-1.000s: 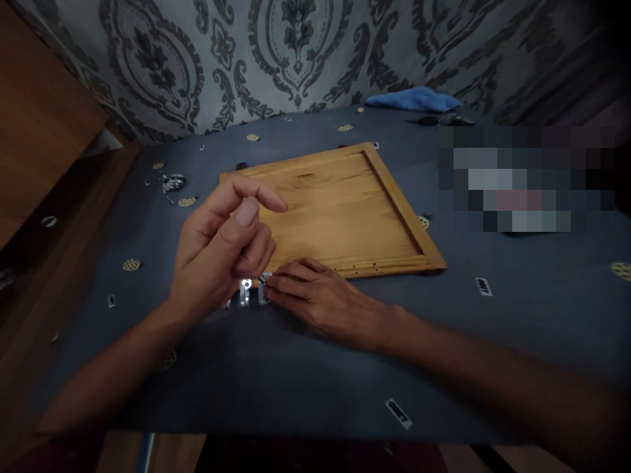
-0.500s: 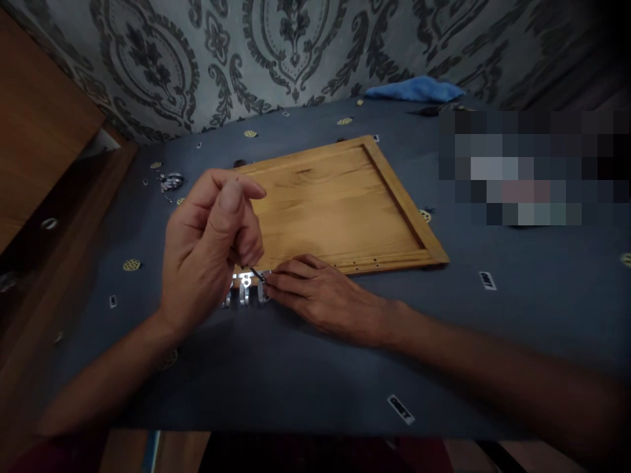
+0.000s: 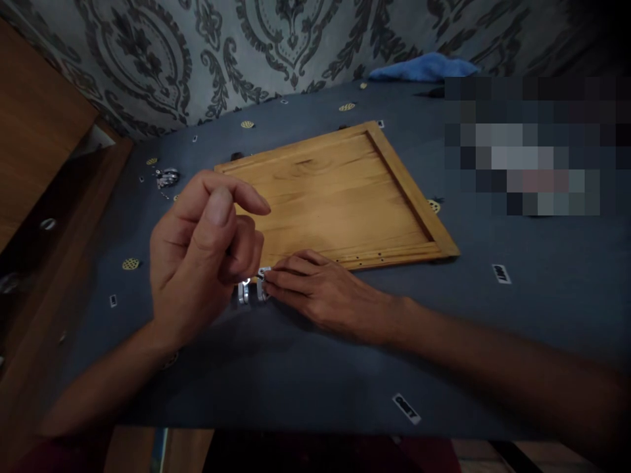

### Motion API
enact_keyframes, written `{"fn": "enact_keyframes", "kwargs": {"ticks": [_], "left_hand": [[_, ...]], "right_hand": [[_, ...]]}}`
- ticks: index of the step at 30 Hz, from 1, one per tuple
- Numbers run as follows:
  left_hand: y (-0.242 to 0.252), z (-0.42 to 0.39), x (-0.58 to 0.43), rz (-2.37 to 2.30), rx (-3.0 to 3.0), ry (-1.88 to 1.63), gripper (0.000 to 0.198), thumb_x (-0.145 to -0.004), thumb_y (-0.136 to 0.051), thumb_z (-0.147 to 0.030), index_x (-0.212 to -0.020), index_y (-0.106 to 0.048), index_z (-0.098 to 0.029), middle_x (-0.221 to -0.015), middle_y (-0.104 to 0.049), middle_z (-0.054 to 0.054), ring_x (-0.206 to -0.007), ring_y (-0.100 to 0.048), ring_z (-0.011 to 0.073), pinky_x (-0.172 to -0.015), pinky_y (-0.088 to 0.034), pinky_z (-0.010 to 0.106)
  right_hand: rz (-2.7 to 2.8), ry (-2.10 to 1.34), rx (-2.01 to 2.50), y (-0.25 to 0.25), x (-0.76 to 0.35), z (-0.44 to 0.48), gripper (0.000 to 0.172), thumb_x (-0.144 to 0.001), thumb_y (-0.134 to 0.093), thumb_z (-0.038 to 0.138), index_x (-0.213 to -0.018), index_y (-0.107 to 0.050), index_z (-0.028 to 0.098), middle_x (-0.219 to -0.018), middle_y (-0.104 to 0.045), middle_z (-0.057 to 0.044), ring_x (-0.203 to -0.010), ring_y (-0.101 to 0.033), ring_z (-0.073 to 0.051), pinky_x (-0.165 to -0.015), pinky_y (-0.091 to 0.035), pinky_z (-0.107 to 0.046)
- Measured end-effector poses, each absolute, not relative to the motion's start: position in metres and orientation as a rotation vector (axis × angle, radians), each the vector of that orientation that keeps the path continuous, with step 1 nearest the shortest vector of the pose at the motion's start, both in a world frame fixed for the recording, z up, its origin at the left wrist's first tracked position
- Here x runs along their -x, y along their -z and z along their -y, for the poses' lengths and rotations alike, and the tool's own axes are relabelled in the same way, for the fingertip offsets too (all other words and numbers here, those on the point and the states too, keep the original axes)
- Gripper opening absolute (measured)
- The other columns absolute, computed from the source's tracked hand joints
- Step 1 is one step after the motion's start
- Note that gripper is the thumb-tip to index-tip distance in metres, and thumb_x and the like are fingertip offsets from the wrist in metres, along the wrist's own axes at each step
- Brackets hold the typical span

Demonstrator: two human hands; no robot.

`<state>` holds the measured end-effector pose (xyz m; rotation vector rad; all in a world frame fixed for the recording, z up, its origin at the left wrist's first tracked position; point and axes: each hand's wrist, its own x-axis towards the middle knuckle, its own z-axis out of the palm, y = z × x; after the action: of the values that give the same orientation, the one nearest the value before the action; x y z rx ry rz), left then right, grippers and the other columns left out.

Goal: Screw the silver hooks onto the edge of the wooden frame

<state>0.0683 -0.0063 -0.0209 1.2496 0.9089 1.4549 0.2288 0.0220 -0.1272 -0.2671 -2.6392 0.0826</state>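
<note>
A framed wooden panel (image 3: 315,203) lies on the dark cloth, small holes dotting its near edge. At that edge's left part sits a silver metal fitting (image 3: 263,289) with curved prongs. My left hand (image 3: 202,256) is curled above it, closed around a thin dark rod whose tip shows at the fitting; the rest of the rod is hidden by the hand. The fingers of my right hand (image 3: 330,295) are pressed together, their tips against the fitting's right end and the panel edge.
More silver metal pieces (image 3: 167,177) lie at the left of the table. A blue cloth (image 3: 424,67) rests at the back by the patterned wall covering (image 3: 296,46). Wooden furniture (image 3: 44,131) borders the left side. A blurred-out patch covers the right rear.
My left hand has shifted slightly left and lower, showing less of the rod and covering more of the fitting. My right hand holds its place. The view has shifted a little.
</note>
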Motion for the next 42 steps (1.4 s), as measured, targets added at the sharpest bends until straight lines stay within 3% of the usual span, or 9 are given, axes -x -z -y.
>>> {"fn": "enact_keyframes", "kwargs": {"ticks": [3, 7, 10, 15, 20, 22, 31, 37, 42], "left_hand": [[0.014, 0.01, -0.068, -0.962, -1.266, -1.502, 0.031, -0.099, -0.05, -0.012, -0.076, -0.07, -0.017, -0.043, -0.038, -0.006, -0.034, -0.029, 0.0065, -0.037, -0.025, 0.024], [0.014, 0.011, -0.065, -0.925, -1.338, -1.504, 0.018, -0.096, -0.065, -0.025, -0.081, -0.07, -0.017, -0.044, -0.034, -0.008, -0.033, -0.03, 0.0057, -0.036, -0.027, 0.022], [0.02, 0.008, -0.064, -0.876, -1.379, -1.47, 0.021, -0.099, -0.061, -0.027, -0.083, -0.069, -0.016, -0.044, -0.033, -0.009, -0.032, -0.027, 0.0049, -0.035, -0.027, 0.022], [0.028, 0.004, -0.063, -0.793, -1.417, -1.49, 0.028, -0.104, -0.047, -0.02, -0.085, -0.068, -0.015, -0.062, -0.051, -0.003, -0.033, -0.03, 0.0025, -0.034, -0.028, 0.019], [0.032, 0.0, -0.062, -0.738, -1.391, -1.451, 0.038, -0.103, -0.037, -0.01, -0.087, -0.071, -0.016, -0.042, -0.028, -0.008, -0.031, -0.02, 0.0051, -0.034, -0.024, 0.019], [0.034, -0.002, -0.061, -0.69, -1.398, -1.453, 0.04, -0.103, -0.034, -0.011, -0.088, -0.071, -0.015, -0.042, -0.027, -0.008, -0.031, -0.019, 0.005, -0.032, -0.022, 0.018], [0.035, -0.001, -0.057, -0.708, -1.479, -1.369, 0.023, -0.098, -0.063, -0.036, -0.092, -0.07, -0.015, -0.047, -0.036, -0.008, -0.036, -0.031, 0.0064, -0.037, -0.026, 0.023], [0.035, 0.001, -0.054, -0.871, -1.696, -1.327, 0.027, -0.097, -0.061, -0.047, -0.091, -0.07, -0.022, -0.051, -0.042, -0.005, -0.039, -0.04, 0.011, -0.038, -0.03, 0.028], [0.041, -0.003, -0.057, -0.838, -1.692, -1.483, 0.027, -0.099, -0.06, -0.042, -0.086, -0.07, -0.021, -0.047, -0.041, -0.006, -0.035, -0.032, 0.0085, -0.034, -0.026, 0.027]], "right_hand": [[2.654, -0.121, 0.281, 0.126, -0.229, -0.022, 0.031, -0.108, -0.039, 0.02, -0.119, -0.067, 0.009, -0.115, -0.072, -0.01, -0.107, -0.055, -0.023, -0.094, -0.044, -0.039], [2.664, -0.132, 0.28, 0.125, -0.229, -0.021, 0.033, -0.108, -0.037, 0.019, -0.119, -0.066, 0.009, -0.114, -0.071, -0.01, -0.107, -0.055, -0.024, -0.094, -0.045, -0.04], [2.665, -0.128, 0.282, 0.125, -0.229, -0.021, 0.033, -0.109, -0.036, 0.019, -0.117, -0.067, 0.011, -0.113, -0.071, -0.01, -0.106, -0.056, -0.023, -0.093, -0.046, -0.041], [2.656, -0.11, 0.279, 0.125, -0.229, -0.022, 0.035, -0.109, -0.035, 0.019, -0.117, -0.068, 0.01, -0.113, -0.072, -0.01, -0.107, -0.056, -0.023, -0.093, -0.046, -0.04], [2.647, -0.095, 0.265, 0.125, -0.23, -0.022, 0.029, -0.106, -0.044, 0.019, -0.119, -0.067, 0.008, -0.116, -0.072, -0.01, -0.105, -0.055, -0.024, -0.094, -0.044, -0.039], [2.655, -0.085, 0.269, 0.124, -0.23, -0.021, 0.028, -0.106, -0.045, 0.019, -0.12, -0.067, 0.008, -0.117, -0.072, -0.01, -0.106, -0.055, -0.024, -0.094, -0.044, -0.038], [2.629, -0.106, 0.256, 0.126, -0.229, -0.022, 0.033, -0.108, -0.039, 0.019, -0.121, -0.067, 0.007, -0.115, -0.072, -0.01, -0.104, -0.055, -0.025, -0.093, -0.044, -0.04], [2.642, -0.143, 0.285, 0.124, -0.229, -0.021, 0.031, -0.108, -0.041, 0.021, -0.122, -0.066, 0.009, -0.113, -0.072, -0.007, -0.102, -0.053, -0.023, -0.094, -0.042, -0.038], [2.671, -0.086, 0.301, 0.122, -0.23, -0.021, 0.03, -0.108, -0.041, 0.02, -0.12, -0.067, 0.01, -0.114, -0.071, -0.008, -0.105, -0.055, -0.024, -0.095, -0.043, -0.038]]}}
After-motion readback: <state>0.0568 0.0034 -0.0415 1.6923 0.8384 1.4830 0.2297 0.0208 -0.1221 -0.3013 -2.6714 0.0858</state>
